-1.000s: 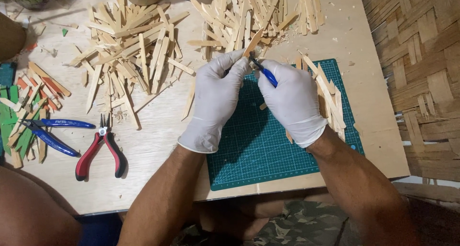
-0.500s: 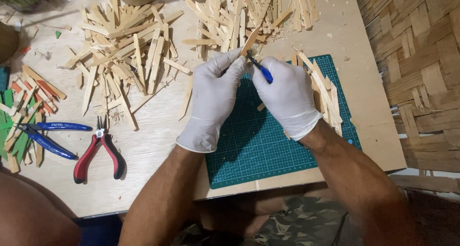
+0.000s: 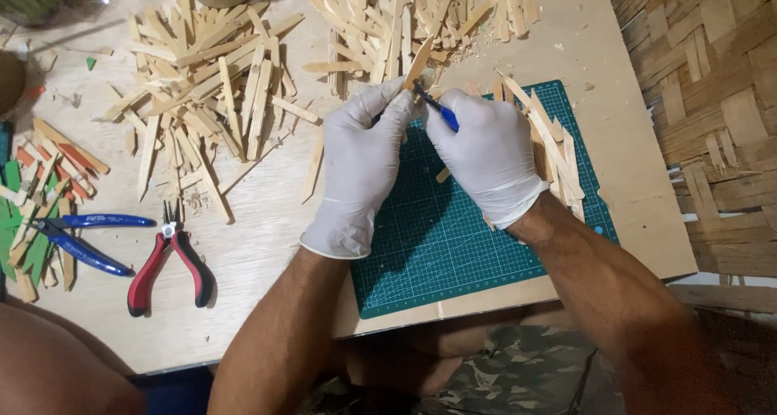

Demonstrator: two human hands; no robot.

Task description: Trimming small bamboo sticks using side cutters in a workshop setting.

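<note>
Both hands wear white gloves and meet above the far edge of a green cutting mat (image 3: 453,237). My left hand (image 3: 364,160) pinches a thin wooden stick (image 3: 418,62) that points up and away. My right hand (image 3: 486,152) grips a small blue-handled craft knife (image 3: 439,112), whose tip touches the stick near my left fingertips. A few cut sticks (image 3: 554,144) lie on the mat just right of my right hand.
Piles of wooden sticks lie at the back centre (image 3: 405,19) and back left (image 3: 202,83) of the wooden board. Red-handled pliers (image 3: 166,261) and blue-handled cutters (image 3: 81,237) rest at the left, beside coloured sticks (image 3: 40,188). A woven wall (image 3: 712,99) stands to the right.
The hands stay together on the stick and knife, with only small shifts of the knife tip against the stick. The view has drifted slightly.
</note>
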